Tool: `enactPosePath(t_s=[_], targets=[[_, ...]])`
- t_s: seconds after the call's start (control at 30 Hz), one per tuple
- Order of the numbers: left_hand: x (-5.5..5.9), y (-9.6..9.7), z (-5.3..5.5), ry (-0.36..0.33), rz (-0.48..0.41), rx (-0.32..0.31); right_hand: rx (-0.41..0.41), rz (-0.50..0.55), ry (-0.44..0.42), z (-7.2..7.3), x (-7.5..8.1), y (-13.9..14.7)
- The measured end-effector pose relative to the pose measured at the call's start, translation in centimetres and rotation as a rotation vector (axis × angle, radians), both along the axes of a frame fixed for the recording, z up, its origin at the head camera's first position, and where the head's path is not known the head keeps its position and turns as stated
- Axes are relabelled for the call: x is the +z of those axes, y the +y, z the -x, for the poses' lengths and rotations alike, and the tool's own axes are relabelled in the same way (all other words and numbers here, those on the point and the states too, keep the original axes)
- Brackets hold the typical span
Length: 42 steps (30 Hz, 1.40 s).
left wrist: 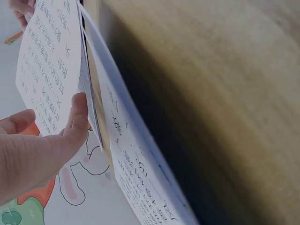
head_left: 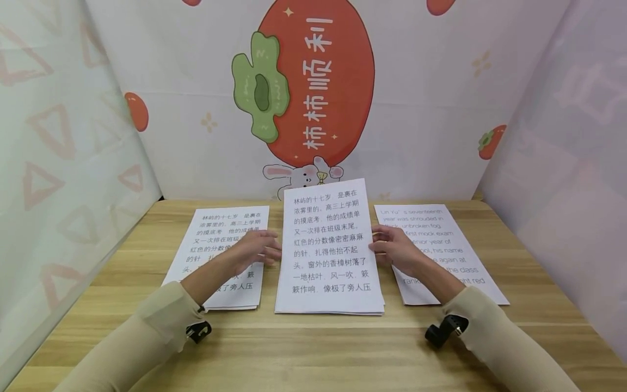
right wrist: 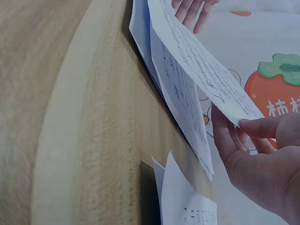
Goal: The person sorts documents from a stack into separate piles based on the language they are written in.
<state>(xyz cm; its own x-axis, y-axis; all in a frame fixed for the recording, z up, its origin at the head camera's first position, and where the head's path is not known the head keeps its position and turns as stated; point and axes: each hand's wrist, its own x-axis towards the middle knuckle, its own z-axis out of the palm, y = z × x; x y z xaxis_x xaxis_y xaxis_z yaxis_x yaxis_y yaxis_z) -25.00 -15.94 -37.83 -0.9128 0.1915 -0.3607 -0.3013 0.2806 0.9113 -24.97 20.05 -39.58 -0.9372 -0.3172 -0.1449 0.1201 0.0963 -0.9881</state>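
A printed sheet of paper (head_left: 325, 247) with Chinese text lies over the middle stack. Its far end is raised off the sheets below (right wrist: 180, 91). My right hand (head_left: 394, 249) pinches the raised sheet's right edge between thumb and fingers, seen closely in the right wrist view. On the other side, my left hand (head_left: 251, 251) hovers over the left paper stack (head_left: 215, 223), fingers extended towards the middle sheet's left edge. It holds nothing, and in the left wrist view its thumb and fingers (left wrist: 79, 110) are spread apart.
To the right lies another paper stack (head_left: 462, 261) with English text, partly behind my right forearm. All the stacks rest on a wooden table (head_left: 313, 354). A printed backdrop (head_left: 416, 109) with a large red persimmon stands behind, and pale curtains hang at both sides.
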Motion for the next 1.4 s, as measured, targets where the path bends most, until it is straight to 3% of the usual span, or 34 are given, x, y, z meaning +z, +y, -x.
enactPosePath(t_s=[0.4, 0.83, 1.4], targets=[[0.6, 0.1, -0.2, 0.024, -0.069, 0.015, -0.001, 0.069, -0.028, -0.2, -0.4, 0.1], [0.5, 0.5, -0.1, 0.029, -0.097, 0.016, -0.017, -0.021, -0.003, -0.5, -0.4, 0.7], [0.2, -0.8, 0.1, 0.022, 0.016, 0.034, 0.006, 0.002, -0.026, -0.5, -0.2, -0.5]])
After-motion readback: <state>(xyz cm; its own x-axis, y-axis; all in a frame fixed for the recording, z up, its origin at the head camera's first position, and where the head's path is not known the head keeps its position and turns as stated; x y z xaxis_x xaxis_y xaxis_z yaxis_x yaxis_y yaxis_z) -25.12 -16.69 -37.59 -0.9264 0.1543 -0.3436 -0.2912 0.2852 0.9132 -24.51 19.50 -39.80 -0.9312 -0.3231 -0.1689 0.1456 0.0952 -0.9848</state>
